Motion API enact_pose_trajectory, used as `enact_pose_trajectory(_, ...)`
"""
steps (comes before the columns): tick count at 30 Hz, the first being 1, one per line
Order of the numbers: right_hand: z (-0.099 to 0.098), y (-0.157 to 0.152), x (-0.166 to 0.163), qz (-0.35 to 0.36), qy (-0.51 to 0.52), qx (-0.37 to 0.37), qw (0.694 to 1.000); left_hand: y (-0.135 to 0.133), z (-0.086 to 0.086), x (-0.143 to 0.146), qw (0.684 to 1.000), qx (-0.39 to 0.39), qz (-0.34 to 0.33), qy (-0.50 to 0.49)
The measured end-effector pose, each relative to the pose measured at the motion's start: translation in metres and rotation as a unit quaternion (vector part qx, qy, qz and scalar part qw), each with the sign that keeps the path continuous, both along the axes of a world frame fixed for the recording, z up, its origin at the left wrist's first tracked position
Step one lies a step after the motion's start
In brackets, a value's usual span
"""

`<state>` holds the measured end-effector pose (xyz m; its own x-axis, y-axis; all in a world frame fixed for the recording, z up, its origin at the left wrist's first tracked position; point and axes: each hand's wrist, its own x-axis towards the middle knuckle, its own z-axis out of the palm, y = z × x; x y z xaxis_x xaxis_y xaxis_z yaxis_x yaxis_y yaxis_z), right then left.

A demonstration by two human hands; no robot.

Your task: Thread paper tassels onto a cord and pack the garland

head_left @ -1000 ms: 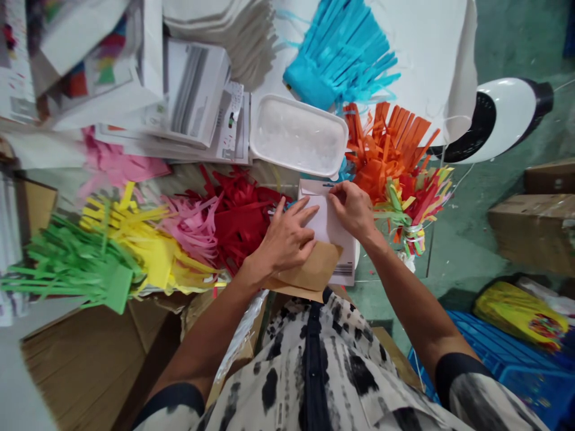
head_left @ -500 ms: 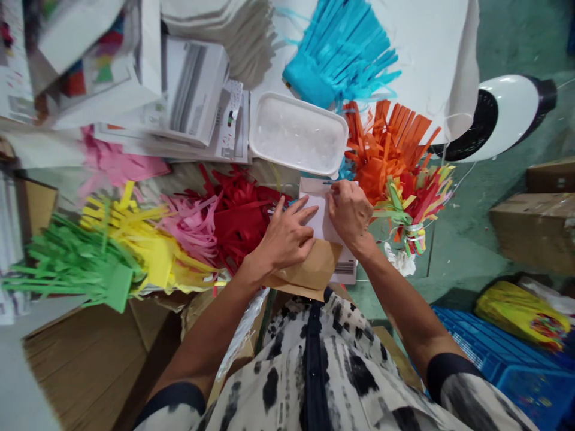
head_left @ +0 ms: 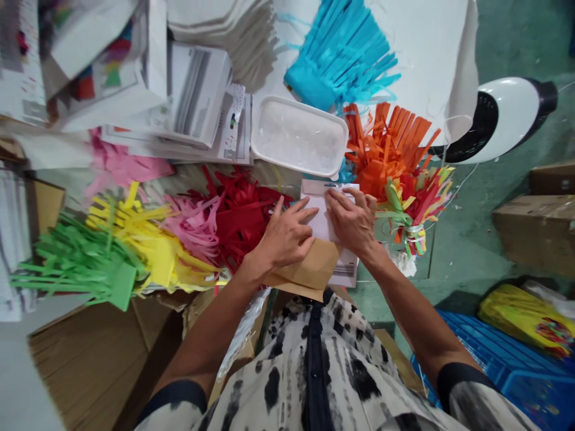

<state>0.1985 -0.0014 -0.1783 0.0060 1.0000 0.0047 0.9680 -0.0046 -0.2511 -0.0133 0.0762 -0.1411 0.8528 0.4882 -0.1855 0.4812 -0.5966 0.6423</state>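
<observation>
A flat white box [head_left: 317, 209] with a folded flap and dark slot at its top lies in front of me. My left hand [head_left: 290, 233] rests on its left side, fingers spread. Across the flap and upper right part lies my right hand [head_left: 353, 218], fingers apart and slightly bent, pressing on the surface. A folded brown paper piece [head_left: 309, 269] covers the box's lower part, under the heel of my left hand. Red paper strips [head_left: 240, 218] lie just left of my left hand. Orange paper strips [head_left: 381, 143] spread beyond my right hand.
A white plastic tub [head_left: 299, 134] stands beyond the box, with blue strips [head_left: 336, 54] behind it. Green [head_left: 85, 257], yellow [head_left: 157, 257] and pink strips [head_left: 193, 221] lie left. White boxes [head_left: 202, 96] are stacked back left. A blue crate [head_left: 516, 365] sits on the right.
My right hand has shifted from the slot toward the right, and its fingers have spread over the flap. My left hand stays on the box. The view has moved slightly.
</observation>
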Motion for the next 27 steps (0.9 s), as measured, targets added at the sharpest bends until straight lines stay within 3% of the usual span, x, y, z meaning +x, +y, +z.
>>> enact_pose_trajectory(7,0.005,-0.001,0.007,0.033,0.024,-0.011,0.999,0.001,-0.002,0.002,0.999,-0.037,0.005,0.004)
enact_pose_trajectory(11,0.012,-0.007,0.022,0.005,0.031,0.023,0.999,0.013,0.004,-0.005,0.996,-0.078,0.017,-0.025)
enact_pose_trajectory(15,0.017,-0.039,0.045,0.048,0.008,0.017,0.999,0.046,0.029,-0.026,0.989,-0.117,0.064,-0.066)
enact_pose_trajectory(19,0.008,-0.077,0.052,0.106,-0.039,-0.036,0.993,0.086,0.059,-0.049,0.984,-0.110,0.129,-0.057)
enact_pose_trajectory(24,-0.008,-0.096,0.045,0.131,-0.055,-0.005,0.990,0.125,0.095,-0.085,0.968,0.016,0.251,-0.019)
enact_pose_trajectory(27,-0.009,-0.101,0.046,0.141,-0.043,0.029,0.989,0.145,0.117,-0.113,0.946,0.099,0.308,-0.032)
